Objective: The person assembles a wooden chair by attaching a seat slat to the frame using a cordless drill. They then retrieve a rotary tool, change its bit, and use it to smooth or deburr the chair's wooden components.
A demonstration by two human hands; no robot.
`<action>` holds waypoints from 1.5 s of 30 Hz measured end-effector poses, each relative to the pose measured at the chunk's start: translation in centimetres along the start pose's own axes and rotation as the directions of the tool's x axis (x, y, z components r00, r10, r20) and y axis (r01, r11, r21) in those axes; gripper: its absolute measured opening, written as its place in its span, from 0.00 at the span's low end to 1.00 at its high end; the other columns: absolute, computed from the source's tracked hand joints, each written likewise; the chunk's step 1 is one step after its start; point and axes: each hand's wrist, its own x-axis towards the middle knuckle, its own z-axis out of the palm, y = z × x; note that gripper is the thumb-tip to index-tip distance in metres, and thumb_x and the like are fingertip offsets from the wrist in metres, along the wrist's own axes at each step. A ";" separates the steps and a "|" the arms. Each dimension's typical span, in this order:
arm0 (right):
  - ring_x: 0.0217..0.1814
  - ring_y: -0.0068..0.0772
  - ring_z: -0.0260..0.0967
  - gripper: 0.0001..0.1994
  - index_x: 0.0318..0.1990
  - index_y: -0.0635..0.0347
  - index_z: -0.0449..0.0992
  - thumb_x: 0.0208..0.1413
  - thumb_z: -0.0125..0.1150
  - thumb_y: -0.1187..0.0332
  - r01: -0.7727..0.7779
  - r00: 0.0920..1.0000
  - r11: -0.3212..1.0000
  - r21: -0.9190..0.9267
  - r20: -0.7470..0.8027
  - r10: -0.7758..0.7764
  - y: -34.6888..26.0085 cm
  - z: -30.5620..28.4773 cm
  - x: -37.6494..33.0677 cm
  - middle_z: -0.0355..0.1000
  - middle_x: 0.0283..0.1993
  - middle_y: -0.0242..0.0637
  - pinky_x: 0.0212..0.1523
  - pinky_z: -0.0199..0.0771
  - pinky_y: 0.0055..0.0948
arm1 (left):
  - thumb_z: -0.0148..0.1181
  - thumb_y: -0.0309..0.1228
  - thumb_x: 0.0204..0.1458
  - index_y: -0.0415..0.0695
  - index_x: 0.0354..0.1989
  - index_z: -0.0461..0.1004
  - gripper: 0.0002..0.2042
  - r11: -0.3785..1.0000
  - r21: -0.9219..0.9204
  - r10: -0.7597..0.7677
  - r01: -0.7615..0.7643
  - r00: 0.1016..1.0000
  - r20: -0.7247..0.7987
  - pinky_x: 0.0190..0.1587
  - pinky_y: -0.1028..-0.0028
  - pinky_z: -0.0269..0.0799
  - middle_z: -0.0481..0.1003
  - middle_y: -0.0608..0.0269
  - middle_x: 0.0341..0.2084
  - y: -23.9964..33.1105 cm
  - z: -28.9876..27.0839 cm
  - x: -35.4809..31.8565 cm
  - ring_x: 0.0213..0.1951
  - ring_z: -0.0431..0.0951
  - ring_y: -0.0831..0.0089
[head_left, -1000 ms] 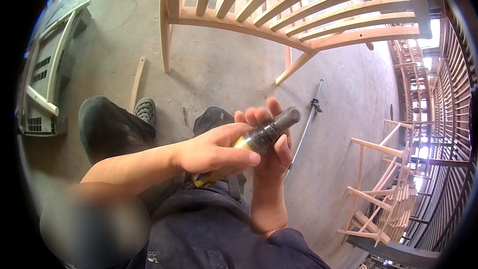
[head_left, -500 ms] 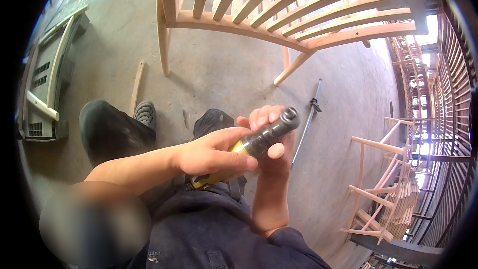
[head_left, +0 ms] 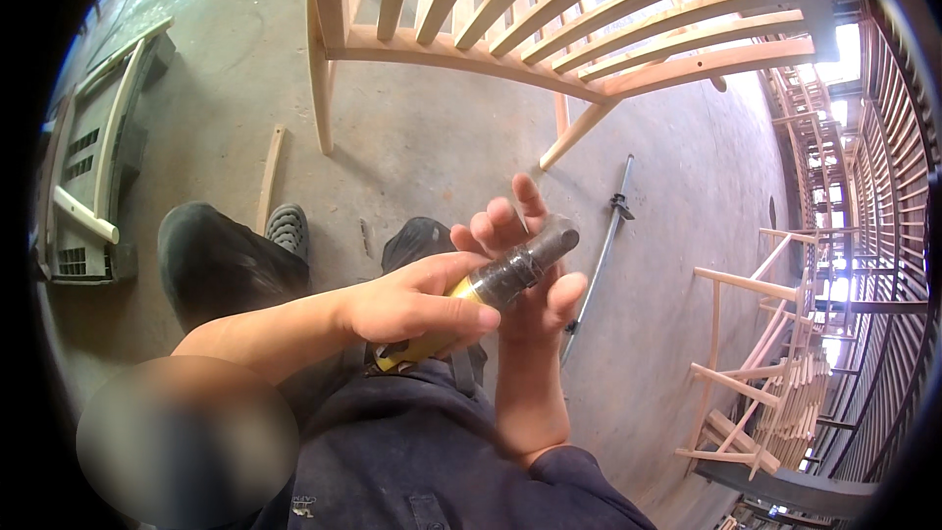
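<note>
Both hands work the yellow tool [head_left: 471,309]: left hand [head_left: 412,306] grips its body, right hand [head_left: 525,270], fingers spread, cups its dark nose, probably seating it.

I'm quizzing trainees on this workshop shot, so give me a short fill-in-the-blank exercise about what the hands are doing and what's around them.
1. The left hand grips the tool by its ____ handle.
2. The right hand rests open against the tool's dark ____ end.
3. Above the hands stands an unpainted chair frame made of ____.
4. A long metal bar lies on the concrete ____.

Missing words: yellow; front; wood; floor
</note>
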 end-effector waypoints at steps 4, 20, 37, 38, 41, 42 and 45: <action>0.65 0.45 0.70 0.44 0.73 0.62 0.55 0.53 0.75 0.60 -0.057 0.996 0.986 -0.158 0.062 0.068 -1.5 -1.3 -1.2 0.72 0.60 0.44 0.72 0.67 0.51 | 0.62 0.38 0.63 0.39 0.50 0.66 0.17 0.998 -0.067 -0.004 0.005 1.000 0.021 0.31 0.74 0.72 0.73 0.62 0.26 0.2 0.3 -0.3 0.27 0.75 0.74; 0.63 0.43 0.71 0.38 0.63 0.63 0.66 0.49 0.79 0.55 0.138 0.980 0.953 -0.270 0.179 -0.091 -0.5 -3.1 0.0 0.74 0.56 0.42 0.64 0.74 0.50 | 0.63 0.37 0.63 0.39 0.50 0.67 0.17 1.000 -0.017 -0.020 0.020 1.000 0.014 0.31 0.74 0.72 0.74 0.61 0.26 0.3 0.4 0.0 0.28 0.75 0.74; 0.54 0.39 0.76 0.32 0.56 0.61 0.70 0.53 0.76 0.50 0.077 0.976 0.956 -0.284 -0.175 -0.131 -1.5 1.6 -1.4 0.74 0.48 0.40 0.66 0.73 0.53 | 0.66 0.35 0.61 0.39 0.62 0.64 0.25 0.998 0.046 -0.037 0.038 0.999 -0.029 0.42 0.77 0.70 0.71 0.67 0.38 -0.6 0.0 -0.3 0.39 0.73 0.79; 0.55 0.40 0.76 0.31 0.56 0.61 0.70 0.54 0.75 0.50 0.081 0.973 0.955 -0.284 -0.186 -0.138 -1.6 1.9 -1.5 0.74 0.48 0.40 0.67 0.72 0.54 | 0.66 0.35 0.61 0.39 0.63 0.64 0.26 0.996 0.089 -0.011 0.014 0.999 -0.034 0.44 0.76 0.70 0.71 0.68 0.40 -0.6 0.1 -0.3 0.41 0.72 0.79; 0.59 0.44 0.75 0.29 0.58 0.61 0.69 0.58 0.72 0.53 0.111 0.981 0.985 -0.132 -0.145 -0.130 -1.8 1.3 -1.7 0.75 0.52 0.43 0.72 0.65 0.56 | 0.67 0.34 0.60 0.40 0.65 0.63 0.28 0.996 0.043 -0.070 0.072 0.997 -0.044 0.49 0.76 0.67 0.69 0.69 0.44 0.5 0.4 -0.5 0.45 0.69 0.80; 0.60 0.45 0.75 0.28 0.58 0.61 0.69 0.59 0.71 0.53 0.104 0.982 0.989 -0.108 -0.145 -0.120 -2.0 1.4 -1.8 0.75 0.53 0.44 0.73 0.63 0.56 | 0.68 0.34 0.60 0.40 0.65 0.63 0.28 0.996 0.069 -0.048 0.051 0.998 -0.052 0.49 0.76 0.67 0.69 0.69 0.43 0.5 0.5 -0.6 0.45 0.70 0.80; 0.62 0.48 0.74 0.27 0.60 0.61 0.68 0.60 0.69 0.55 0.088 0.983 0.994 -0.060 -0.158 -0.097 -2.3 1.7 -1.9 0.75 0.57 0.48 0.75 0.58 0.56 | 0.69 0.32 0.58 0.42 0.64 0.64 0.28 0.993 0.119 0.030 -0.023 0.998 -0.055 0.48 0.76 0.67 0.69 0.69 0.43 0.3 0.4 -0.5 0.45 0.70 0.79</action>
